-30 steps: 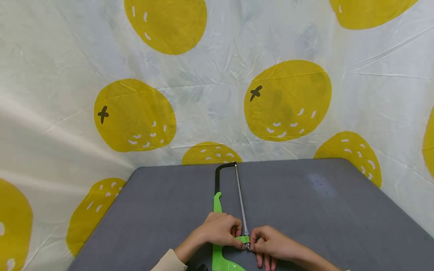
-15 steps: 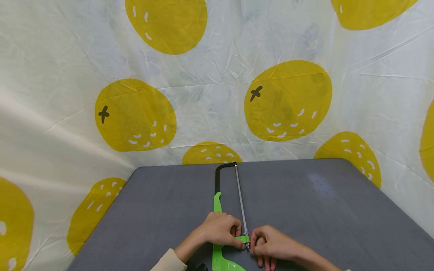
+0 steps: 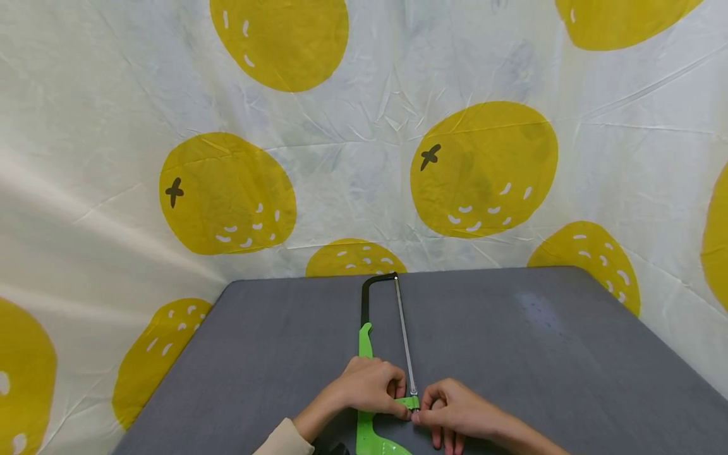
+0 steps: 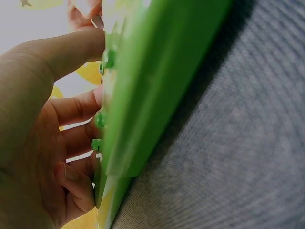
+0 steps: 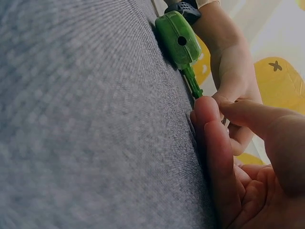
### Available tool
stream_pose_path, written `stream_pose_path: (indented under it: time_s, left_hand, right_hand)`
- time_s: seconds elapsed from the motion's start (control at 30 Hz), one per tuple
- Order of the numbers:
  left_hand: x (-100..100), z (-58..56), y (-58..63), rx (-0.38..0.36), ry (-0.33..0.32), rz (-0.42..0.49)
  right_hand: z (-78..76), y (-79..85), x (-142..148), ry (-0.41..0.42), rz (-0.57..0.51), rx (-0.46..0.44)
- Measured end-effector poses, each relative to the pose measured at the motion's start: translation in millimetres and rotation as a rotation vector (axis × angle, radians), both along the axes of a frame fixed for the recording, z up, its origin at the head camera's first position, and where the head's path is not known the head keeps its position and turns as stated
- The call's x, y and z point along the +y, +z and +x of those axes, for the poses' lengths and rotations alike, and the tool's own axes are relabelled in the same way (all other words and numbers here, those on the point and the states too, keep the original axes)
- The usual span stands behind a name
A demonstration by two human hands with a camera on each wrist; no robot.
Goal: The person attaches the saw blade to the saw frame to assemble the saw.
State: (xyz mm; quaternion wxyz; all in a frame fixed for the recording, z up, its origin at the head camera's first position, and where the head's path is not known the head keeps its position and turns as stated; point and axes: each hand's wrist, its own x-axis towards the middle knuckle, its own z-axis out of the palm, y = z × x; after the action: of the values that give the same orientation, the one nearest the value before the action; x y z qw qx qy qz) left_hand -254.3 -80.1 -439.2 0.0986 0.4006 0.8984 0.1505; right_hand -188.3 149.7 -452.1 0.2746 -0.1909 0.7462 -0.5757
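A hacksaw (image 3: 364, 341) with a green handle and black front frame lies flat, its thin metal blade (image 3: 405, 335) on the right side. My left hand (image 3: 370, 384) lies over the green frame and holds it, thumb tip at the short green arm (image 3: 408, 402) near the blade's lower end. In the left wrist view, the fingers curl against the green frame (image 4: 143, 90). My right hand (image 3: 463, 409) pinches a small metal wing nut (image 4: 97, 22) just below that arm between thumb and index finger. Its other fingers are bent beneath; the fingertips largely hide the nut.
The saw rests on a grey cloth-covered table (image 3: 512, 354). A white sheet (image 3: 352, 177) with yellow fruit prints hangs behind the table and at its sides. A dark wrist device (image 5: 185, 12) sits by the left sleeve (image 3: 284, 438).
My right thumb and index finger have shifted slightly left and closed over the wing nut, which showed more openly before. The left hand and the hacksaw have stayed in place.
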Motion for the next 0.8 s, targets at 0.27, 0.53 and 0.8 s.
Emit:
stream_pose_path:
  time_s: [0.27,0.53,0.8]
  left_hand:
    - [-0.8,0.8,-2.7,-0.004,0.003,0.007]
    - [0.1,1.5,-0.8,0.01,0.009,0.001]
    - [0.6,2.9,2.2,-0.001,0.012,0.003]
  right_hand:
    - [2.6,1.1,-1.9,-0.019,0.013,0.005]
    - [1.9,2.1,-1.6,-0.004,-0.013,-0.012]
    - [0.2,-0.1,-0.7,0.009,-0.033,-0.033]
